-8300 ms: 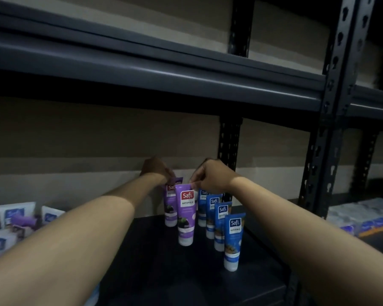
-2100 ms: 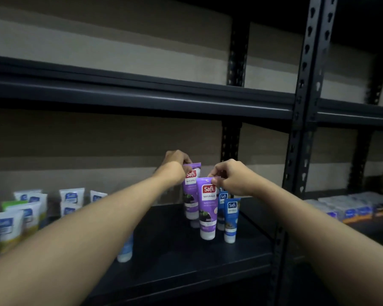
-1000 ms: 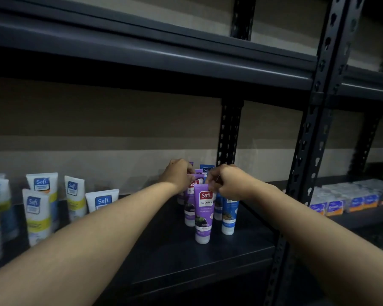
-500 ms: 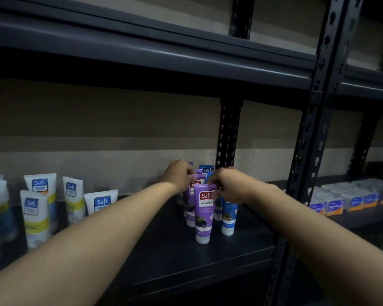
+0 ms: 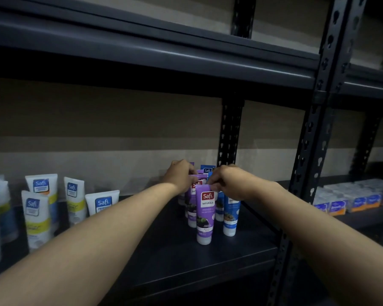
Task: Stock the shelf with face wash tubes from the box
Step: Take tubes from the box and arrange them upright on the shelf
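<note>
The left hand (image 5: 181,176) is curling its fingers round the top of the second purple tube (image 5: 191,203), which was up in the air a moment ago and is now standing in its row on the shelf (image 5: 164,250). The right hand (image 5: 228,184) is pinching the top of the front purple tube (image 5: 206,214), beside the blue tubes (image 5: 231,215). The purple row is getting longer, so the stocking is going well; the box is not showing.
</note>
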